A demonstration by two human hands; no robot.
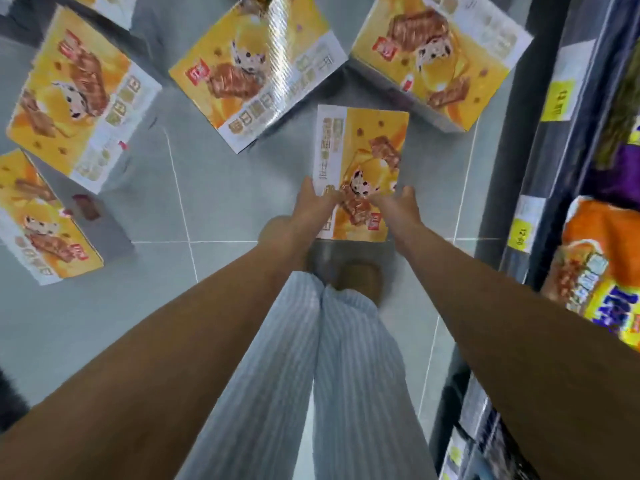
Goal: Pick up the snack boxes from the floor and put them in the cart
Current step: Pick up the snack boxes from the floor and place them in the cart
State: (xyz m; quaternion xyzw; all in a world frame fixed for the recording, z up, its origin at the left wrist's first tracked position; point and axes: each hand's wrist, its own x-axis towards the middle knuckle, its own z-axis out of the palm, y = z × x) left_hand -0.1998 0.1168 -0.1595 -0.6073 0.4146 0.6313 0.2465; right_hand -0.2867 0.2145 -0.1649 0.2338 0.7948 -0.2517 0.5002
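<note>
Several yellow snack boxes lie scattered on the grey tiled floor. Both arms reach straight down to the nearest box (363,147), which lies just beyond my feet. My left hand (313,202) grips its near left edge, thumb on top. My right hand (401,206) grips its near right edge in the same way. Other boxes lie at the far left (79,95), the upper middle (256,67), the upper right (440,53) and the left edge (38,220). No cart is in view.
A store shelf (540,188) with yellow price tags runs down the right side, holding orange and purple snack bags (602,268). My striped trouser legs and a brown shoe (356,278) stand just below the held box. A small dark scrap (86,206) lies on the floor at left.
</note>
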